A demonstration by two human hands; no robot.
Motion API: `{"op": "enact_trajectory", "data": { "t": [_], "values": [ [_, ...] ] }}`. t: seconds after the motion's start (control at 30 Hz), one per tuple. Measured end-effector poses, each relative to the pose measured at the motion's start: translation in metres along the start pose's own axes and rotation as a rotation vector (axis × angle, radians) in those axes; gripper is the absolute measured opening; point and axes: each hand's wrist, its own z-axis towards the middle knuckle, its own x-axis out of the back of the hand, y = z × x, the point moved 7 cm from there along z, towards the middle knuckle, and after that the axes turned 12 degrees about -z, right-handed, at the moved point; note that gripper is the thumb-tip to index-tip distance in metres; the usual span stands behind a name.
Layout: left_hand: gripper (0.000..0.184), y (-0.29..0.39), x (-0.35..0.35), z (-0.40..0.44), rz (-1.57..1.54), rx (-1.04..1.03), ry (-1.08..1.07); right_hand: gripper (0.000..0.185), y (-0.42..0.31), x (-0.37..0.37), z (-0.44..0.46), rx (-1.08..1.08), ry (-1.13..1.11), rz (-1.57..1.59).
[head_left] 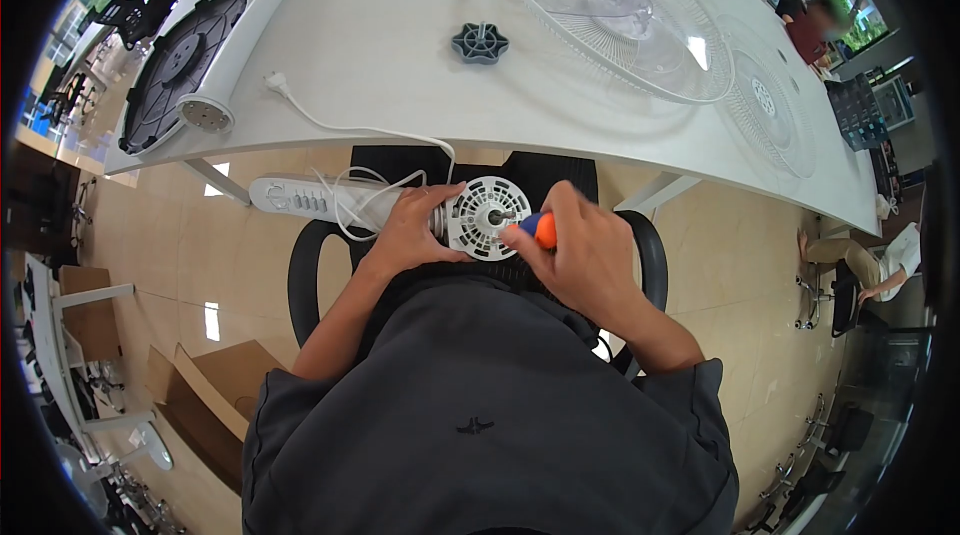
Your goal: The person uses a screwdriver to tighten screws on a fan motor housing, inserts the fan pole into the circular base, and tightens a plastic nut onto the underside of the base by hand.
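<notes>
My left hand point(413, 228) is wrapped around the side of a white fan motor housing point(472, 245), which rests on my lap with its round slotted face up. In my right hand point(585, 250) is a screwdriver with an orange and blue handle point(541, 230), held almost level. Its tip is over the motor shaft point(496, 217) at the centre of the face; I cannot tell whether they touch. From the housing a white control column point(285, 197) with a row of buttons stretches left, and a white power cord point(340, 127) loops over it and onto the table.
On the white table point(380, 35) ahead lie a fan grille with clear blades point(560, 20), another grille point(768, 100), a dark knob point(480, 43), and a stand pole point(250, 35) beside a black base point(175, 70). A cardboard box point(215, 385) sits on the floor at left. People sit at the right.
</notes>
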Motion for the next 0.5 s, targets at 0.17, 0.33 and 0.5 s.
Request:
{"op": "enact_trajectory", "data": {
  "t": [0.17, 0.33, 0.5],
  "values": [
    [0.098, 0.0, 0.0, -0.001, 0.019, -0.002, 0.003, 0.032, -0.005, 0.016, 0.009, 0.265, 0.245, 0.168],
    [0.099, -0.003, -0.001, -0.001, -0.005, 0.015, -0.008, 0.029, -0.015, 0.017, 0.003, 0.279, 0.063, 0.114],
    [0.097, -0.001, 0.0, -0.001, 0.001, 0.032, 0.0, 0.033, -0.002, 0.009, 0.004, 0.115, -0.253, -0.088]
  ]
}}
